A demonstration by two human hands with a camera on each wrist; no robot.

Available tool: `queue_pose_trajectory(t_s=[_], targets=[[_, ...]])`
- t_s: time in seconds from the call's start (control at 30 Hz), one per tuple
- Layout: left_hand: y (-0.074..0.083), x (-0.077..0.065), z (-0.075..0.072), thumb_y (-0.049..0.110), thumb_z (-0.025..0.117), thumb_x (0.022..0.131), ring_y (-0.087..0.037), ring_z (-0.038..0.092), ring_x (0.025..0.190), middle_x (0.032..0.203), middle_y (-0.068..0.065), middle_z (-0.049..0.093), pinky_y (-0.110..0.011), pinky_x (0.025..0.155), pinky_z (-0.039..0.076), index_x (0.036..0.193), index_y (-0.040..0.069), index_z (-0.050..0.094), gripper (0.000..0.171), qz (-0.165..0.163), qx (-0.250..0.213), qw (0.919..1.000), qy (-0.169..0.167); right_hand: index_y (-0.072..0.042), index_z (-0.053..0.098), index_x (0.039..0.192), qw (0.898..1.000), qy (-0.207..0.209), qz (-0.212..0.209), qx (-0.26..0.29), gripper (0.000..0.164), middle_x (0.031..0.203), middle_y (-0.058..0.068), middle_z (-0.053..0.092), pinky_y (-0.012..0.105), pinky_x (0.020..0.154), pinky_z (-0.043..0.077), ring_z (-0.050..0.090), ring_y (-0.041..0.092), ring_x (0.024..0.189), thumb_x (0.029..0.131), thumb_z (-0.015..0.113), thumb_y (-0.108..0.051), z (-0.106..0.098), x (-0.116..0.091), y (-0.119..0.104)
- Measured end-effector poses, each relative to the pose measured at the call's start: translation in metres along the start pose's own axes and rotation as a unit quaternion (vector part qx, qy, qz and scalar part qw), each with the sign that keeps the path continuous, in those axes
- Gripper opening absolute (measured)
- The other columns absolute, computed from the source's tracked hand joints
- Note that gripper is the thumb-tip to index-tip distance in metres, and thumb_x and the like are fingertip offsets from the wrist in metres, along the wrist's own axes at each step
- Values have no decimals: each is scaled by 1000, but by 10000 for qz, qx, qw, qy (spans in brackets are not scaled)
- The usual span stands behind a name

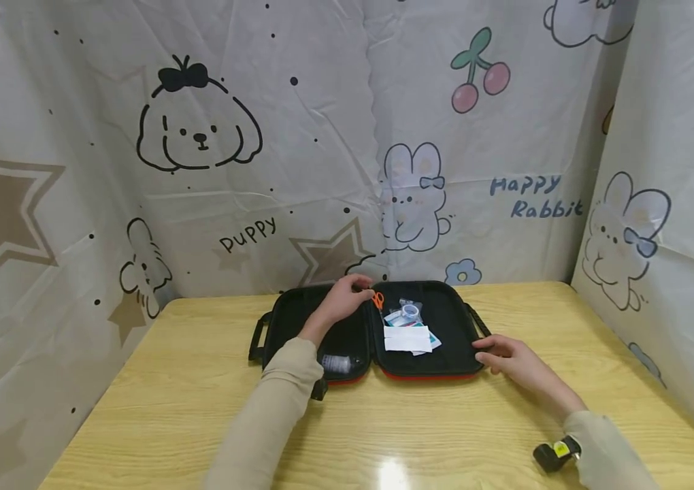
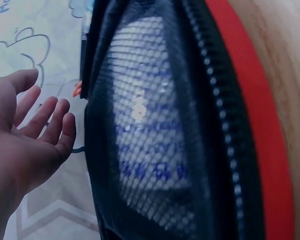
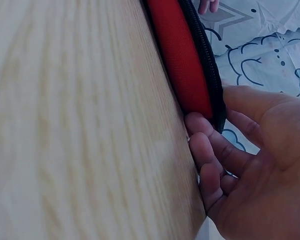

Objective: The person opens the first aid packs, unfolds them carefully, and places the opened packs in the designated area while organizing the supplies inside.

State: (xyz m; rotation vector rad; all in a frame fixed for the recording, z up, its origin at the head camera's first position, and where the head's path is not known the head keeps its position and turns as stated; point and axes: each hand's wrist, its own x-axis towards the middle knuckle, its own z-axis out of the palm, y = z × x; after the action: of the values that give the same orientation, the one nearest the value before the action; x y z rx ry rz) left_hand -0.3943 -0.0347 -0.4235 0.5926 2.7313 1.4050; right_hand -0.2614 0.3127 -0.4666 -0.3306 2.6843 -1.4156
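A zip-up first-aid case [image 1: 454, 347], red outside and black inside, lies spread open on the table. My left hand [image 1: 341, 299] hovers over the back of its fold with fingers loosely bent and nothing in them. Close by are orange-handled scissors [image 1: 378, 299]. In the right half lie a white folded packet [image 1: 407, 339], a tape roll [image 1: 410, 311] and several small packets. The left half's mesh pocket [image 2: 145, 115] holds a white item with blue print. My right hand [image 3: 255, 155] grips the case's front right corner, thumb above and fingertips against the red side.
The wooden table [image 1: 420, 429] extends in front of the case and to both sides. A carry handle [image 1: 256, 340] sticks out at the case's left. Behind hangs a printed cloth [image 1: 322, 136], and a small black device [image 1: 558, 454] sits at my right sleeve.
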Motion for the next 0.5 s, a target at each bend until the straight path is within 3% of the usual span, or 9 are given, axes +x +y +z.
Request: queue_pose_trajectory(t_s=[0.27, 0.5], targets=[[-5, 10, 7, 20, 59, 91, -29, 47, 122, 132, -12, 51, -44, 100, 38, 126, 7, 57, 38, -188, 249, 9995, -28, -8, 57, 122, 10000, -7, 1, -70, 39, 94, 10, 64, 28, 62, 44, 56, 22, 78, 91, 60, -32, 0, 2, 0], [-5, 16, 8, 17, 58, 91, -28, 38, 131, 139, -9, 47, -44, 106, 32, 134, 7, 51, 44, -244, 186, 9990, -312, -7, 57, 122, 10000, -26, 2, -65, 39, 94, 10, 64, 28, 61, 43, 57, 20, 76, 92, 60, -30, 0, 1, 4]])
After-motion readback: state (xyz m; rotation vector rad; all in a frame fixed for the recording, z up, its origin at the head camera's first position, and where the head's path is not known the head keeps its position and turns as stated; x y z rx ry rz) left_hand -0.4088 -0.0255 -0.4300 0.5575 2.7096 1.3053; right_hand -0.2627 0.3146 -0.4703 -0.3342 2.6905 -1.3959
